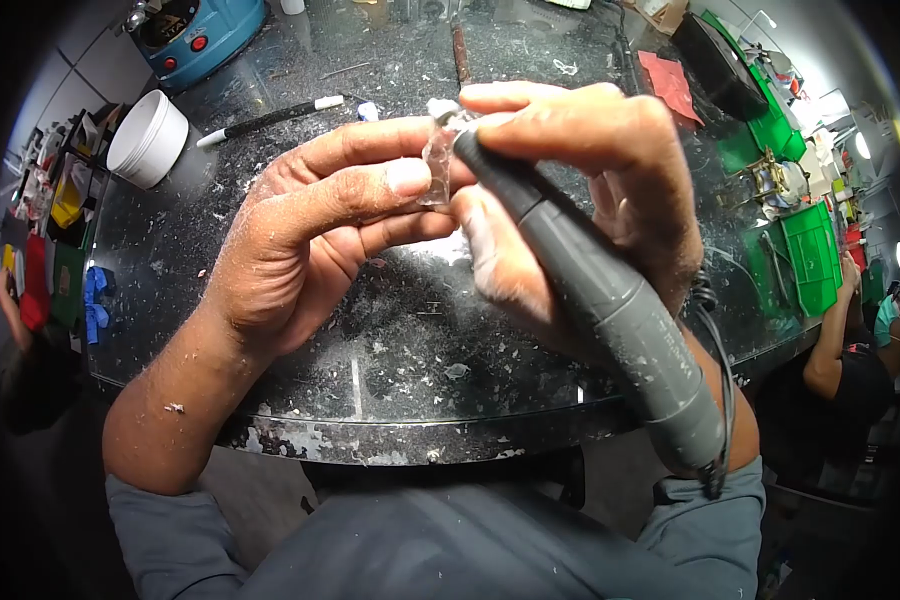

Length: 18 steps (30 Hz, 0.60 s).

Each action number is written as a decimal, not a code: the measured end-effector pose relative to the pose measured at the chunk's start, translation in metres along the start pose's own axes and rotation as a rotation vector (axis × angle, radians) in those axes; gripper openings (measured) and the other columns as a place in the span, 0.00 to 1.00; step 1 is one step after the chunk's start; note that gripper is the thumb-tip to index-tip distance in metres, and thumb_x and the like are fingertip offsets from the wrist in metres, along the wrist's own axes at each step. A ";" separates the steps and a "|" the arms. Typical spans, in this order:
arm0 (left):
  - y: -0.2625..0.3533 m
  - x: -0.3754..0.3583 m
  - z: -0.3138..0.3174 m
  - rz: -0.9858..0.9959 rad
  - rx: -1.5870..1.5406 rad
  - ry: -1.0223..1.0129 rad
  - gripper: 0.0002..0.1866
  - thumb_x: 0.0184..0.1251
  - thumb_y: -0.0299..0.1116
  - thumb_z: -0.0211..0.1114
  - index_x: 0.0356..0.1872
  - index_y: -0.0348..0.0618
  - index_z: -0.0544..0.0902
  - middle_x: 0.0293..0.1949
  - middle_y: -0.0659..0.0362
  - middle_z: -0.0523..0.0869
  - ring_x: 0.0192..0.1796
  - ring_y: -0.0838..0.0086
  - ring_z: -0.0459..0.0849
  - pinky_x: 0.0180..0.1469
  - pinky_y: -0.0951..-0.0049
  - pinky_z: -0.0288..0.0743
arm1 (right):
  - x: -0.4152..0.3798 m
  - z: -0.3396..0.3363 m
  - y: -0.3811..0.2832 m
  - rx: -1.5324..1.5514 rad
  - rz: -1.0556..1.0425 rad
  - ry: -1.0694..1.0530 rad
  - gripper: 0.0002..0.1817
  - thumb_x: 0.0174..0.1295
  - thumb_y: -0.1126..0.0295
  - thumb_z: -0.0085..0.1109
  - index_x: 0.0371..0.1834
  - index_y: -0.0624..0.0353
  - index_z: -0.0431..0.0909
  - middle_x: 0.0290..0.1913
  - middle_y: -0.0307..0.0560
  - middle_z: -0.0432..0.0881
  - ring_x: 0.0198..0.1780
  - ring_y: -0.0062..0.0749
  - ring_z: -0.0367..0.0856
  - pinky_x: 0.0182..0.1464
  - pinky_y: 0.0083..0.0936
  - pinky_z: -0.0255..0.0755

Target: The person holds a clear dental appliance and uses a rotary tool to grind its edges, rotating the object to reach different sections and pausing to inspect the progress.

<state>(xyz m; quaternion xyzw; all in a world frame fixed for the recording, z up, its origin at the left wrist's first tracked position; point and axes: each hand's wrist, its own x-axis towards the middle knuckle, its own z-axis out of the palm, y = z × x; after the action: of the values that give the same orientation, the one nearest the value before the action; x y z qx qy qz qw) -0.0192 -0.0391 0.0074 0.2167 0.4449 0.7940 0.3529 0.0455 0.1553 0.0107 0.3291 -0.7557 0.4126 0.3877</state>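
A small clear piece (436, 170) is pinched between the thumb and fingers of my left hand (315, 215). My right hand (595, 170) is wrapped round a dark grey rotary handpiece (620, 300), its front end up against the clear piece. The handpiece slants down to the right, and a black cable leaves its rear end beside my right forearm. Whatever tip the handpiece carries is hidden by my fingers and the piece. White dust covers both hands.
Around the dusty black table (400, 370) stand a white tub (148, 140), a blue machine (200, 40), a black-and-white pen (270, 121), a red sheet (672, 88) and green trays (810, 260). Other people's arms show at both edges.
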 end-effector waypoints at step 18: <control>0.004 -0.001 0.006 -0.023 -0.050 -0.023 0.20 0.69 0.28 0.56 0.58 0.27 0.70 0.50 0.48 0.82 0.49 0.69 0.85 0.55 0.71 0.81 | 0.000 -0.005 -0.008 0.088 0.142 0.026 0.19 0.56 0.85 0.58 0.49 0.65 0.65 0.43 0.55 0.78 0.51 0.43 0.83 0.57 0.38 0.77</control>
<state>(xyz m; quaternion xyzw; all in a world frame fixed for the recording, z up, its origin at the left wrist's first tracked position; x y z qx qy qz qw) -0.0160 -0.0375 0.0142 0.2118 0.4235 0.7982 0.3724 0.0533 0.1561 0.0151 0.2859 -0.7532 0.4763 0.3522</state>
